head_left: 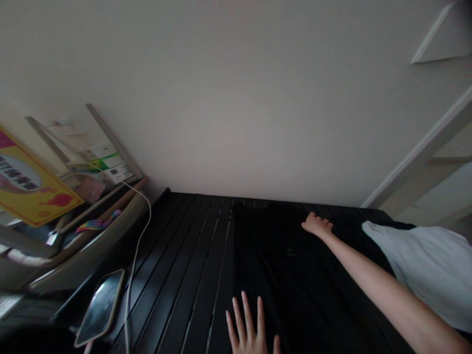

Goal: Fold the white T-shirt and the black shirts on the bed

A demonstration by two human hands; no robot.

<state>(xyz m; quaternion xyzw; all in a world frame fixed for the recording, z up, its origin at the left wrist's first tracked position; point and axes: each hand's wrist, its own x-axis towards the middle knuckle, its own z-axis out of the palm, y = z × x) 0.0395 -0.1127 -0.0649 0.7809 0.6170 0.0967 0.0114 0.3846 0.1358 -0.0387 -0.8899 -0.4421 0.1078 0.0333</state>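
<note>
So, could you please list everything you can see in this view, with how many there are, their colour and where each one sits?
garment: 1, black, spread flat on the platform
slatted platform: 1, black, lower middle
cloth: 1, white, far right on the platform
smartphone: 1, dark screen, lower left
cable: 1, white, left of the platform
sign: 1, yellow, far left
printed box: 1, white and green, upper left
wall: 1, white, behind everything
left hand: 1, bare, bottom edge, fingers spread
right hand: 1, bare, at the garment's far part
</note>
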